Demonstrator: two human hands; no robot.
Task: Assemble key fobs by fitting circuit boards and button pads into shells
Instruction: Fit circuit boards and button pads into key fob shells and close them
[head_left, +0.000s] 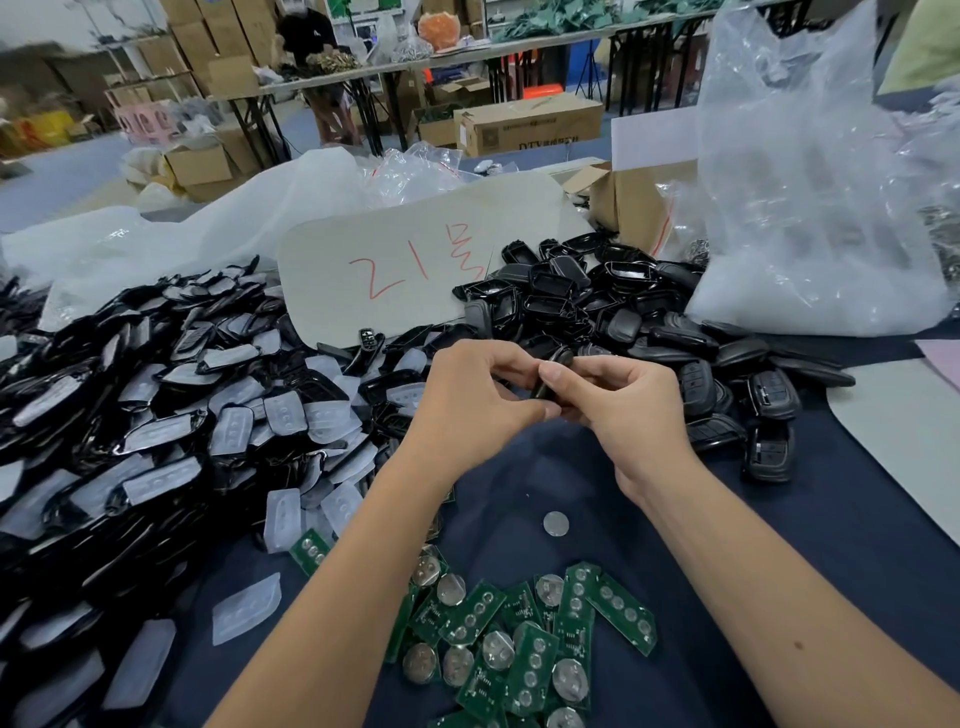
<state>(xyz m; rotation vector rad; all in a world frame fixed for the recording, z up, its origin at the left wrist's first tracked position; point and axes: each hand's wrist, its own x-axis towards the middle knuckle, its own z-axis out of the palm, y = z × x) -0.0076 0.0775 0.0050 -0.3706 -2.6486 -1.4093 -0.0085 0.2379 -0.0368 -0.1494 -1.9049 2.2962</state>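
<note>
Frame centre: left hand (480, 395) and right hand (621, 397) both pinch one black fob shell (553, 375), apparently mid-assembly; finished fobs (769, 410) few at right, while shells (566, 291), button pads (244, 426) and circuit boards (524, 644) remain heaped.

My two bare arms reach out in front of me and come together in the middle. My left hand (480, 395) has its fingers bent, with the thumb and fingertips pinching. My right hand (626, 410) is bent too, its thumb on top. Both hands touch and hold one small fob (553, 371) between them.
</note>
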